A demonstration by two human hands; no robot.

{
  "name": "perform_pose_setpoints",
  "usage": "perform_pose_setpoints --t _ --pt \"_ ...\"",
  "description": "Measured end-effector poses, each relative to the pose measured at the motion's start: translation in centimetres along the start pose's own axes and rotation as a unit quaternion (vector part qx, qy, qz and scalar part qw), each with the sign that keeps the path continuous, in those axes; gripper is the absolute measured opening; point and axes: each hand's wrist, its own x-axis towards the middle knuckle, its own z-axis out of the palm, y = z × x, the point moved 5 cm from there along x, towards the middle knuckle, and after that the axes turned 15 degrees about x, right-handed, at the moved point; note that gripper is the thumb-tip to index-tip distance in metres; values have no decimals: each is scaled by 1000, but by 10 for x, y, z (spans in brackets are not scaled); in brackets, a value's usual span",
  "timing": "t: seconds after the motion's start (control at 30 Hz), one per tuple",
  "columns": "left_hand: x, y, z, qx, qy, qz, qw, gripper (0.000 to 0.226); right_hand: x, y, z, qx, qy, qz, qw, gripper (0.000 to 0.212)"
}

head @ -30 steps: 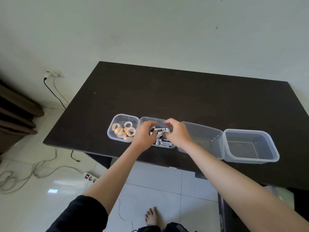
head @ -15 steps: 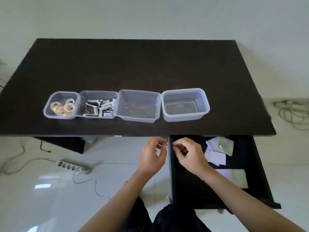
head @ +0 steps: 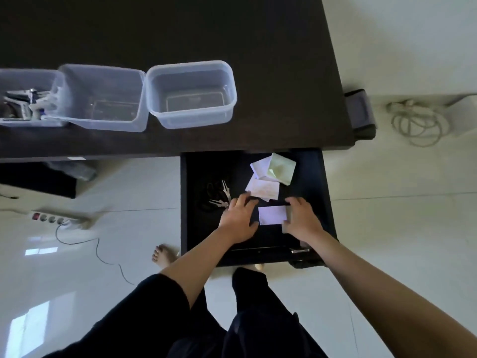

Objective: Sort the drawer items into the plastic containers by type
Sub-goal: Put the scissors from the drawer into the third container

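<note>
Head view, looking straight down: both arms reach fwd & down into the open drawer (head: 313, 174) under the dark table (head: 271, 73). Left hand (head: 238, 219) lies palm down w/ fingers (head: 244, 198) spread flat on the drawer floor, fingertips touching the lowest of the loose paper slips (head: 263, 188); it grips nothing. Right hand (head: 302, 220) sits just across, fingers curled loosely, its thumb side against the right edge of a white card (head: 272, 215). The card lies between the two hands, touched on both sides; can't tell if it's pinched or just pressed on the drawer floor. Scissors (head: 219, 196) lie just left of the left hand, near the drawer's left wall. More paper, incl. a pale green note (head: 282, 167), sits at the back of the drawer.

On the table, near the front edge, three plastic containers are in view side by side: rightmost container (head: 192, 65) & middle container (head: 103, 73) hold nothing visible; the left container (head: 25, 72), cut off by the frame, holds batteries (head: 28, 99).

Vs half a sec ago: the hands were then up at the drawer's front left corner, fingertips pinched together in the air; now they're lower & deeper inside, on the card. Camera has tipped down & right, so the container w/ tape rolls has gone out of frame. A sec ago both hands were in the battery container.
</note>
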Motion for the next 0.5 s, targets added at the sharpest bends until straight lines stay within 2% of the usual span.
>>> perform_pose_setpoints --t 0.07,0.2,0.37,0.5 --pt "22 12 1 56 2 10 998 75 6 11 2 -20 -25 6 999 72" --pt "63 19 4 148 -6 27 989 86 10 25 4 -121 -17 -25 992 70" --pt "73 11 -4 146 -7 22 989 79 13 32 5 -190 -38 -22 981 58" --pt "64 -4 -11 141 23 11 990 63 17 35 7 -126 -47 -23 991 42"
